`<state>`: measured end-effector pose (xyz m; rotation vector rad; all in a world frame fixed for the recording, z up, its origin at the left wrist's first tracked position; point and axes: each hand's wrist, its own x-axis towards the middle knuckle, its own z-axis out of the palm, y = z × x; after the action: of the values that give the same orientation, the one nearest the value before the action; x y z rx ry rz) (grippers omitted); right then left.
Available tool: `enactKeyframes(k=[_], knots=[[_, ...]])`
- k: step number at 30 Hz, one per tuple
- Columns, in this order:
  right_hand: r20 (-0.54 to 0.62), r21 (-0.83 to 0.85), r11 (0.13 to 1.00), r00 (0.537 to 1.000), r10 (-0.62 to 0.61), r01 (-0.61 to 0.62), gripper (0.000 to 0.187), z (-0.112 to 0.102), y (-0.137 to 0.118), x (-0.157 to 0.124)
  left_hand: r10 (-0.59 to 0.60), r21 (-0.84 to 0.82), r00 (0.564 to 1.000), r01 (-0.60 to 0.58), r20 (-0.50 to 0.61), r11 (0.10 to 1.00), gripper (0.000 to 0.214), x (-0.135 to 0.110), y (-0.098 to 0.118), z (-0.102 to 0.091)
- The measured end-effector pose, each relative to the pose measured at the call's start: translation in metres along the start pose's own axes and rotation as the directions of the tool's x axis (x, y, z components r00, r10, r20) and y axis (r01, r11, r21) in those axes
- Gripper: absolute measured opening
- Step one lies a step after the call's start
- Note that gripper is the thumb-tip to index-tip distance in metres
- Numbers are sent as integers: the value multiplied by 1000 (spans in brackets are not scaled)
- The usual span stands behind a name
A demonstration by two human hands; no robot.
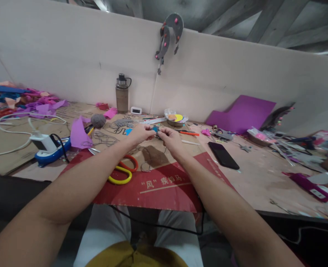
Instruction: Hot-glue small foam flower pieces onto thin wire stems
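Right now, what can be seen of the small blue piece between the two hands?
The small blue piece is bright blue and looks like thin felt or foam. Only a sliver shows, so its shape cannot be told. It is held above the cardboard-covered table, pinched by the left hand from one side and the right hand from the other.
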<state>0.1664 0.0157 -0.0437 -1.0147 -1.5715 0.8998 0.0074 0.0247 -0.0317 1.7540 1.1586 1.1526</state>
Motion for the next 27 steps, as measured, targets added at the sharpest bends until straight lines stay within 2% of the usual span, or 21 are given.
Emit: enactKeyframes(k=[3,9,19,23,27], knots=[[26,42,999,1000,10,-11,22,0,1,1,-7,-35,1000,7,3,999,11,0,1,0],[47,90,995,998,47,-51,25,1,-1,0,-96,-147,995,95,1,985,10,-1,4,-1],[-42,-62,998,999,-4,1,23,-2,-9,-2,-74,-101,997,75,12,992,20,-1,4,2],[-67,-83,996,998,10,-16,23,-5,-13,-3,-44,-110,995,54,94,992,18,-3,9,-1],[-77,-114,993,997,30,-39,19,-9,-15,-1,-83,-87,980,100,181,991,17,-1,11,-8]])
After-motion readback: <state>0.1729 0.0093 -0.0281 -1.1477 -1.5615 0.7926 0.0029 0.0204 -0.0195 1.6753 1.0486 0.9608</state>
